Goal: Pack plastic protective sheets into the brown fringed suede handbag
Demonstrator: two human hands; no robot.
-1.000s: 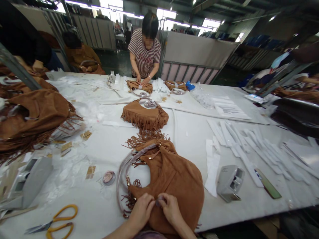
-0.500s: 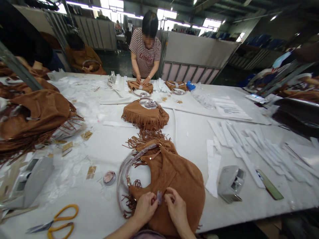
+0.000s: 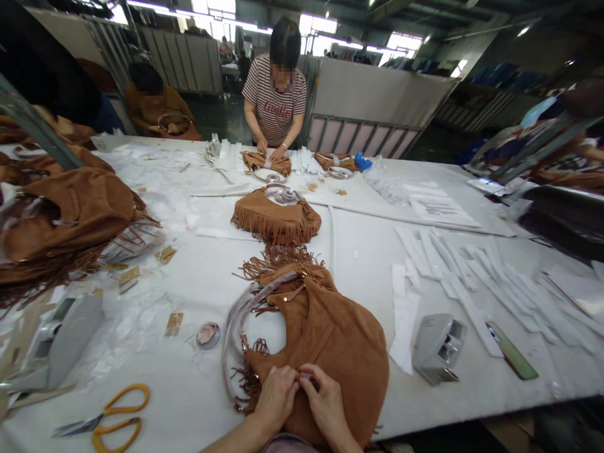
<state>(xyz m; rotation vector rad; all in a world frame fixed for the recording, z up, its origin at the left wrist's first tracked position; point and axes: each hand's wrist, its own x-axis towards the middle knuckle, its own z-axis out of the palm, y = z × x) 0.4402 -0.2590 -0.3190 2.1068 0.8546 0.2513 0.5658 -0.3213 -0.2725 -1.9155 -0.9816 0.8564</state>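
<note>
A brown suede handbag with fringe lies on its side on the table in front of me, its curved handle wrapped in clear film towards the left. My left hand is closed in a pinch over the bag near its opening. Close beside it, my right hand pinches too, and the fingertips of both nearly meet. Between them shows a bit of a small clear plastic strip; the fingers cover most of it.
Yellow-handled scissors and a tape dispenser lie left; another dispenser, a phone and white strips lie right. A fringed bag sits ahead. Across the table a co-worker handles another bag.
My right hand has moved left and closed in on my left hand. The clear plastic strip, plainly visible before, is now mostly covered by my fingers. The bag stays in place.
</note>
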